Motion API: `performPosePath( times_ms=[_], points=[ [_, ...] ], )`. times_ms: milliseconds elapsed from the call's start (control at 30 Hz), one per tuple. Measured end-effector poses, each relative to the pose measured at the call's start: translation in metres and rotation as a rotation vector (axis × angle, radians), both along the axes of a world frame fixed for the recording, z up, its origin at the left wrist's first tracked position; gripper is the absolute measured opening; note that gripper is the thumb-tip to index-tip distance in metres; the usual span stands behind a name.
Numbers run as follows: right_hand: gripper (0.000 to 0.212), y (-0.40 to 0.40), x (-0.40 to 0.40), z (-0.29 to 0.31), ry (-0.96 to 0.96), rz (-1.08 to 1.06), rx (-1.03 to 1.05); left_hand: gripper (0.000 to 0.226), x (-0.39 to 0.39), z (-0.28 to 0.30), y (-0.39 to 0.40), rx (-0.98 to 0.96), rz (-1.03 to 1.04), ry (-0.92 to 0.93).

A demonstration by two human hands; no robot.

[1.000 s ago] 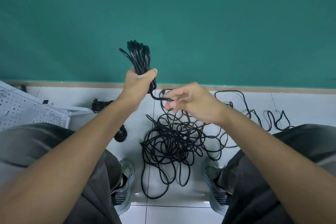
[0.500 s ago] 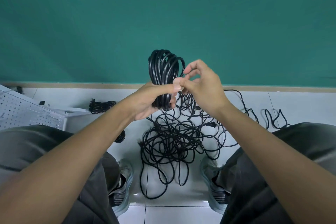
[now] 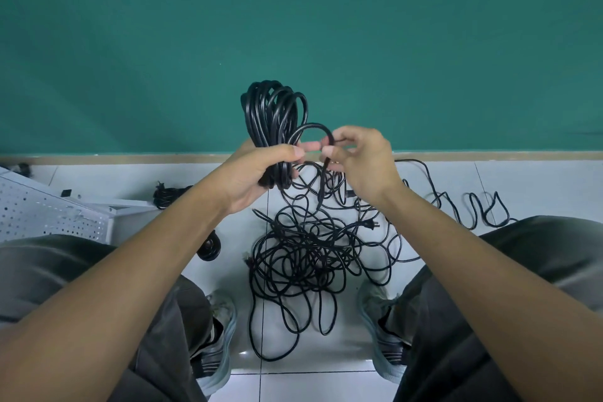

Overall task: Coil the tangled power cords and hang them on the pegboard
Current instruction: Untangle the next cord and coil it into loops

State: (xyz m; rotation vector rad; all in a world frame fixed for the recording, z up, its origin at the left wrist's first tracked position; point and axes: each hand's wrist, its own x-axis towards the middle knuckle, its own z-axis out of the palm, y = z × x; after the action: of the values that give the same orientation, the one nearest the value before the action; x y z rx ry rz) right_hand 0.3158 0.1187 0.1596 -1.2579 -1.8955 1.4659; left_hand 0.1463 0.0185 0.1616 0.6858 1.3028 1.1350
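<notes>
Both forearms reach forward from the lower corners and meet at mid-frame, in front of the green wall (image 3: 293,26). The left hand (image 3: 257,173) is clenched around the lower part of a coiled black cord bundle (image 3: 272,114), thumb laid across the front. The bundle's long axis stands nearly upright, its looped top pointing up against the wall and its lower end poking out just below the fist. The right hand (image 3: 362,161), just beside the left, pinches a single strand (image 3: 313,129) between thumb and fingertips; that strand arches over from the bundle and drops down toward the floor.

Below the hands, a tangled heap of black cords (image 3: 306,254) lies on the white tiled floor (image 3: 538,179) between the person's 2 shoes, with a plug (image 3: 370,224) at its right edge and loose loops trailing off to the right. A white pegboard (image 3: 39,215) leans at the left, and a smaller coiled cord (image 3: 169,196) lies on the floor near it.
</notes>
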Motion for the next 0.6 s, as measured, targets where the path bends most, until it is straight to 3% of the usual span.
performPosePath(
  times_ms=[100,233,600],
  points=[
    [0.015,0.003,-0.001,0.013,0.217,-0.111,-0.097,0.032,0.004,-0.003,0.001,-0.012,0.034,0.103],
    [0.009,0.003,-0.006,0.022,0.355,-0.177,-0.148,0.045,0.014,-0.007,-0.001,0.016,-0.04,0.194],
    [0.017,0.001,-0.012,0.02,0.338,-0.164,-0.069,0.032,0.033,-0.001,-0.005,0.079,-0.006,0.11]
  ],
)
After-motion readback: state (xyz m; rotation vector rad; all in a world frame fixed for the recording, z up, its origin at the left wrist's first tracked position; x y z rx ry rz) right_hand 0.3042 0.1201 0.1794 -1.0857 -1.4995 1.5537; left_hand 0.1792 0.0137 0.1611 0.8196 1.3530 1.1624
